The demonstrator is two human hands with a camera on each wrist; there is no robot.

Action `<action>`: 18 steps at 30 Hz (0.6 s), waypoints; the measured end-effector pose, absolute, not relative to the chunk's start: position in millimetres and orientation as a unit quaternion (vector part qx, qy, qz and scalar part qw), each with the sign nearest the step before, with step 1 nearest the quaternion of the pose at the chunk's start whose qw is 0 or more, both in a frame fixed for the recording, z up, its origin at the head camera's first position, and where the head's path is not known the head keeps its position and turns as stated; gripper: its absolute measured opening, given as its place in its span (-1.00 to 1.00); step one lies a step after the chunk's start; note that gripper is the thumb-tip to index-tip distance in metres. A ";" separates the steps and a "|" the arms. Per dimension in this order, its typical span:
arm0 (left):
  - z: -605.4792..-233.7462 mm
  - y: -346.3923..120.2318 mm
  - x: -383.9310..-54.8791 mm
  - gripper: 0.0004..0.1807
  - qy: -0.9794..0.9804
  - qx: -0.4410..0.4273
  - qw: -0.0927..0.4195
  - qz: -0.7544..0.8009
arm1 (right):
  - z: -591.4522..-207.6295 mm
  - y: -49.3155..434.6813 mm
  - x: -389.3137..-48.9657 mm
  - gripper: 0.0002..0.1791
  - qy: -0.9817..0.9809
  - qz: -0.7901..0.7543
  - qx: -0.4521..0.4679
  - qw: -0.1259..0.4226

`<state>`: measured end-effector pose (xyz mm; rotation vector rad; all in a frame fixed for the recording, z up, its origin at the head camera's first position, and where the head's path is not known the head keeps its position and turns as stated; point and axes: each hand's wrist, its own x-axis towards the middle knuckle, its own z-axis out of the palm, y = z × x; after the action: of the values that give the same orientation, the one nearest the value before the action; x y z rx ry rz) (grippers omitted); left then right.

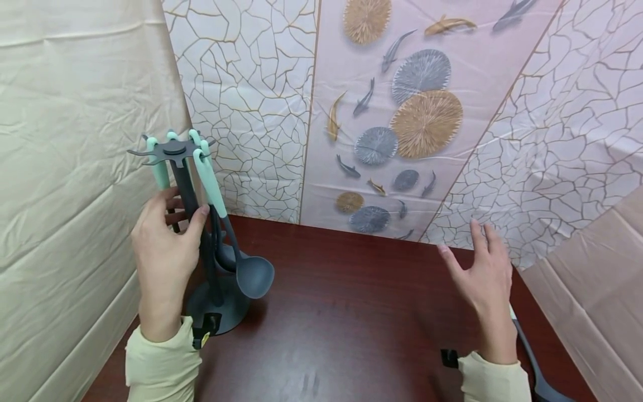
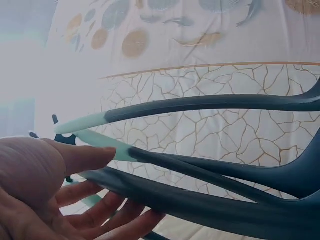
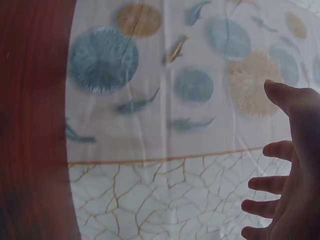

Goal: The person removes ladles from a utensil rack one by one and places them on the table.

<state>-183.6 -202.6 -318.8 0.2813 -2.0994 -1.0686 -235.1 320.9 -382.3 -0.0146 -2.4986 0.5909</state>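
A dark grey utensil stand with a round base stands on the left of the table. From its top hang several utensils with mint-green handles, a ladle among them. My left hand is around the stand's pole, thumb on one side and fingers on the other, below the hooks. My right hand is held up over the right of the table, fingers spread and nothing in them. Beside the right forearm lies another dark utensil with a pale handle, partly hidden by the wrist and the frame edge.
The dark red wooden table meets a patterned cloth backdrop at its far edge. Beige cloth hangs close along the left side, and more cloth bounds the right.
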 end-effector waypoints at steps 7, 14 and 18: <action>-320.2 -204.2 -185.1 -0.48 -0.817 0.102 0.385 -0.416 | -379.1 296.5 -236.2 -0.06 -0.918 0.248 0.027 0.307; -321.0 -211.0 -187.0 -0.48 -0.821 0.082 0.357 -0.438 | -380.9 283.1 -236.8 -0.06 -0.913 0.264 0.028 0.309; -320.0 -214.2 -186.9 -0.43 -0.816 0.084 0.340 -0.461 | -380.2 276.0 -237.0 -0.05 -0.912 0.269 0.035 0.308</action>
<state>-186.9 -214.2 -320.0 0.2198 -2.1230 -1.1991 -237.0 276.0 -380.2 0.0936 -2.4102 0.7119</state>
